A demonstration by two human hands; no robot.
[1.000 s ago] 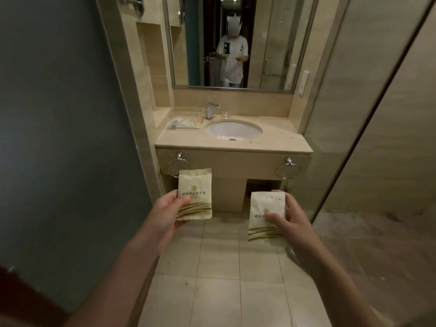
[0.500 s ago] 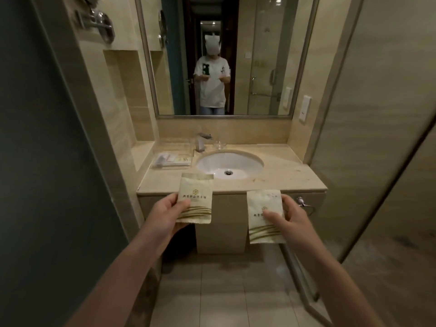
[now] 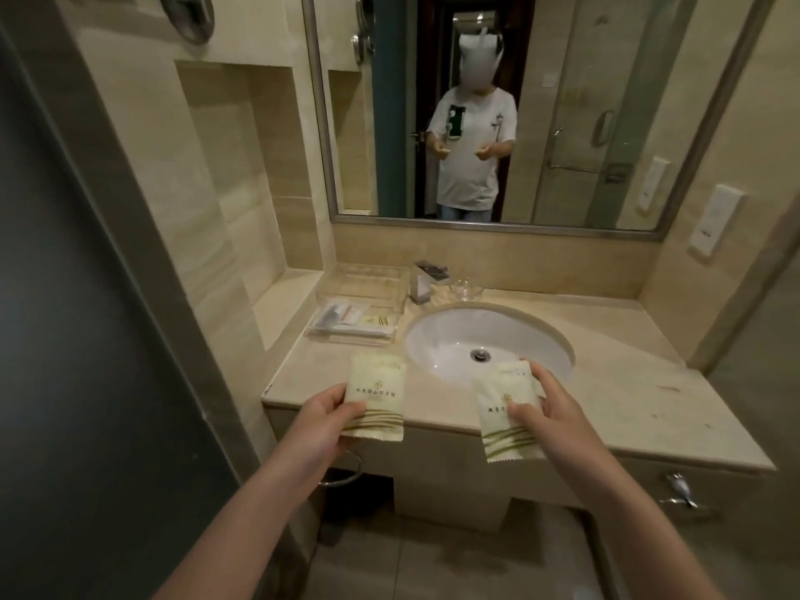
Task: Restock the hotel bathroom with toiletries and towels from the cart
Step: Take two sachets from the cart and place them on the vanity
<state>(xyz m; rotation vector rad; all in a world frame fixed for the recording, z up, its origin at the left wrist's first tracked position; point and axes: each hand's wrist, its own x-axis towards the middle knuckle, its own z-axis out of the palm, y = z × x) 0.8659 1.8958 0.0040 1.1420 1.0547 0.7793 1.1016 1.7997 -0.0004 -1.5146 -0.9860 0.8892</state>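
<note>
My left hand [image 3: 322, 422] pinches a cream toiletry packet [image 3: 377, 394] with gold stripes over the front left edge of the beige vanity counter [image 3: 640, 383]. My right hand [image 3: 552, 411] holds a second, matching packet [image 3: 504, 409] above the counter's front edge, just in front of the white sink basin [image 3: 485, 339]. A clear amenity tray [image 3: 359, 313] with a few small toiletries sits on the counter's left side, behind the left packet.
A chrome faucet [image 3: 426, 281] and a small glass dish [image 3: 465, 288] stand behind the basin. A large mirror [image 3: 498, 110] shows a person in a white shirt. A dark door [image 3: 65, 339] is at left, a towel ring [image 3: 682, 491] under the counter's right.
I have stepped closer to the vanity; the counter and sink now fill the view. Both hands, still holding their packets, have come over the counter's front edge.
</note>
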